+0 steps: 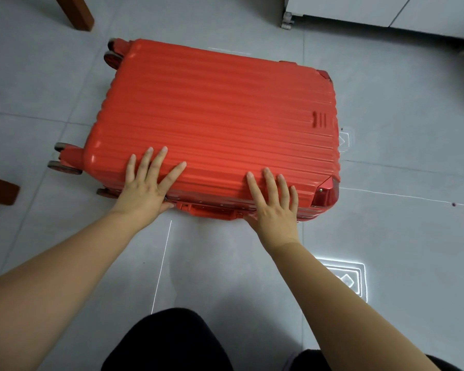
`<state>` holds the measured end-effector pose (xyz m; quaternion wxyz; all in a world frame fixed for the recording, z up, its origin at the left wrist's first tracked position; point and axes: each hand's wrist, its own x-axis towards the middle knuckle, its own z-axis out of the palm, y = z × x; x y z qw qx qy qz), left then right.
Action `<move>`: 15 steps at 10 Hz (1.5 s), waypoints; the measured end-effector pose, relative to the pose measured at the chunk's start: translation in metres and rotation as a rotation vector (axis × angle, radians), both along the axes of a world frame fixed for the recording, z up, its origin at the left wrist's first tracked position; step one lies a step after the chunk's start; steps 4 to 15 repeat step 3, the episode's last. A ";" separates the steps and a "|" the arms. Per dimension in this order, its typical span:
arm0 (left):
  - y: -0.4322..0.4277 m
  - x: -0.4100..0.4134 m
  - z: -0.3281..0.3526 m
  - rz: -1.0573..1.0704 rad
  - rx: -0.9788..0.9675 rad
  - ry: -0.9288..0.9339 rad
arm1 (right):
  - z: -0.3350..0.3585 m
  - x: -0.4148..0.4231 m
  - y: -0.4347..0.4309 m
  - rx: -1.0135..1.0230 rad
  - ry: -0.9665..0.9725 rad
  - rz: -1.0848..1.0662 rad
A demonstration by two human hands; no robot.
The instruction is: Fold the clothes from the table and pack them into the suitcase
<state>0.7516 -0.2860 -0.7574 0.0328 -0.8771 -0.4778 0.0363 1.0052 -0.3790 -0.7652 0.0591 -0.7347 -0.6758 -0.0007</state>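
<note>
Head view: red suitcase (217, 111) lies closed, flat on the tiled floor (386, 129). Left grip (148, 180) and right grip (275, 202) are spread, fingers pressing the lid's near edge. Risks: the seam beneath them may pinch skin; the shell could slide on smooth tile.

Red ribbed hard-shell suitcase (212, 116) flat on grey tiled floor (386, 156), wheels (65, 167) leftward; left hand (145, 188), right hand (275, 207) on its near edge.
</note>
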 end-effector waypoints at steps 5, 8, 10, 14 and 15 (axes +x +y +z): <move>-0.061 0.058 0.151 0.241 -0.467 0.009 | 0.160 -0.001 -0.009 -0.507 0.175 0.080; -0.061 0.058 0.151 0.241 -0.467 0.009 | 0.160 -0.001 -0.009 -0.507 0.175 0.080; -0.061 0.058 0.151 0.241 -0.467 0.009 | 0.160 -0.001 -0.009 -0.507 0.175 0.080; -0.061 0.058 0.151 0.241 -0.467 0.009 | 0.160 -0.001 -0.009 -0.507 0.175 0.080; -0.061 0.058 0.151 0.241 -0.467 0.009 | 0.160 -0.001 -0.009 -0.507 0.175 0.080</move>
